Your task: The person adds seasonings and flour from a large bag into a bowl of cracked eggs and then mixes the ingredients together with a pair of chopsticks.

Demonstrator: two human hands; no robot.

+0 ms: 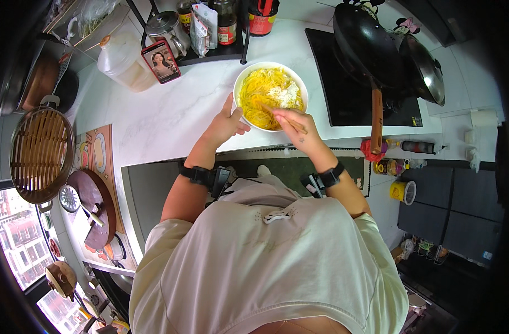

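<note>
A white bowl (303, 79) stands on the pale marbled counter. It contains yellow shreds (258, 83), with a heap of white powder (285, 94) on their right side. My right hand (298, 127) is closed on wooden chopsticks (297, 125) at the bowl's lower right rim; their far ends reach into the shreds. At the lower left rim is my left hand (227, 125), fingers apart, holding nothing; whether it touches the bowl is not clear.
A phone (161, 61) leans by a plastic jug (125, 67). Behind the bowl, a black rack (212, 57) holds bottles and a metal pot. Right of it, a wok (363, 41) sits on a black cooktop (333, 104). A round board (106, 208) and skimmer (69, 198) lie left.
</note>
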